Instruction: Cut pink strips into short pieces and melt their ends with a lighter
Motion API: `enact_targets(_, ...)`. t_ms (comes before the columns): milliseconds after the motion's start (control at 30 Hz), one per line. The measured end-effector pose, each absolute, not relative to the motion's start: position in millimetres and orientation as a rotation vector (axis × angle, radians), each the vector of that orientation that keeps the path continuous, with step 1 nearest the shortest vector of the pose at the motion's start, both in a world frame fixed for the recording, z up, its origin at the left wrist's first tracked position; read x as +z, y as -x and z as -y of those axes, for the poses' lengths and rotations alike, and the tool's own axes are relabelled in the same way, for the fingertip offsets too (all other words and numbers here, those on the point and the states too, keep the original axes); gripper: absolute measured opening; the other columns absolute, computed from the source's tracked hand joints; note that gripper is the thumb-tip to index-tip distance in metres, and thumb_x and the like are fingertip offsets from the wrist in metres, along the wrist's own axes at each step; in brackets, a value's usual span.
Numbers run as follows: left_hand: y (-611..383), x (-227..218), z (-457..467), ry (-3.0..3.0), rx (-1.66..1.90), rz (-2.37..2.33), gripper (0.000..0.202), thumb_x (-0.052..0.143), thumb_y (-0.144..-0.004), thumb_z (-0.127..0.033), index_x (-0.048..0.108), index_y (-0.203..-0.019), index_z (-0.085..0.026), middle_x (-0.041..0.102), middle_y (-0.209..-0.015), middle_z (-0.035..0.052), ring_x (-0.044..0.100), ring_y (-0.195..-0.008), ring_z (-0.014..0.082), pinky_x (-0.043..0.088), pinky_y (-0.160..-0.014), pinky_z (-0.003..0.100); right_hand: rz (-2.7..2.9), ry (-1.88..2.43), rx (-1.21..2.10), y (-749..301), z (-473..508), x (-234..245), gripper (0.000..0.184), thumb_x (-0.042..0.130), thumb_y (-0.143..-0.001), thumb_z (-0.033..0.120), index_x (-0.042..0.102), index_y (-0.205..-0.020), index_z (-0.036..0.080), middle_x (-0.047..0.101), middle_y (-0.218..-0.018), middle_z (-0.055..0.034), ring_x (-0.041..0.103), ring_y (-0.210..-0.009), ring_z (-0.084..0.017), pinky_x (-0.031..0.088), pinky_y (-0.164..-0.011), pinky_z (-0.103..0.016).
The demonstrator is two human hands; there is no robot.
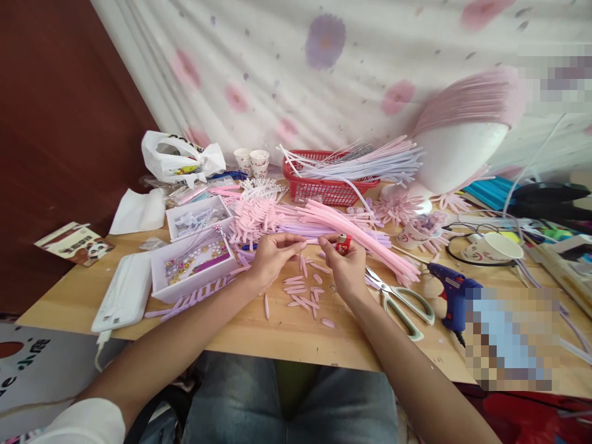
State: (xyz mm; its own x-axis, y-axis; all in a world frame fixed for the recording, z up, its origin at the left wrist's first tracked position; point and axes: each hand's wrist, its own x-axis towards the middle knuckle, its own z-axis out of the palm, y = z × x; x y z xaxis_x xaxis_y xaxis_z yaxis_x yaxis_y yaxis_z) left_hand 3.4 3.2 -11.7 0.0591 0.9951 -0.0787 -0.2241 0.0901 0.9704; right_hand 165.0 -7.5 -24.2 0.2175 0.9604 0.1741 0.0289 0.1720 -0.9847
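My left hand (272, 259) pinches one end of a short pale pink pipe cleaner piece (312, 241). At its other end, my right hand (346, 265) has thumb and fingertips closed on it. A small red object (343, 243), which looks like a lighter, is tucked in the right hand's fingers. Below both hands, several short pink pieces with pointed ends (296, 288) lie loose on the wooden table (259, 339). Just past the hands is a bundle of long pink pipe cleaners (361, 237). Scissors (400, 302) with pale green handles rest right of my right hand.
A blue glue gun (451, 290) lies at the right, near a paper cup (494, 248). White boxes (160, 280) of beads and a white power bank (123, 290) are left. Behind stand a red basket (324, 191) of pipe cleaners and a white mannequin head (462, 148).
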Motion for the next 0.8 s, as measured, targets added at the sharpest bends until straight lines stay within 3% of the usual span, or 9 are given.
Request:
enact_targets(567, -3.8, -9.9, -2.9, -0.98, 1.202, -1.036, 0.036, 0.093, -0.053, -0.042, 0.081, -0.077, -0.018, 0.075, -0.077, 0.0045, 0.063, -0.07, 0.0127, 0.053, -0.061, 0.022, 1.08, 1.189, 0.946, -166.6, 5.5, -26.4, 0.037, 0.075, -0.079, 0.052, 0.065, -0.078, 0.017, 0.041, -0.056, 0.0061, 0.032, -0.051, -0.009, 0.038, -0.05, -0.024)
enact_targets(800, -2.3, -9.3, -4.1, -0.97, 1.178, -1.038, 0.036, 0.092, -0.053, -0.041, 0.081, -0.078, -0.017, 0.075, -0.078, 0.0044, 0.064, -0.07, 0.0128, 0.054, -0.063, 0.023, 1.079, 1.179, 0.925, -166.5, 5.3, -27.9, 0.038, 0.073, -0.081, 0.053, 0.058, -0.073, 0.019, 0.039, -0.056, 0.0067, 0.032, -0.051, -0.009, 0.032, -0.047, -0.023)
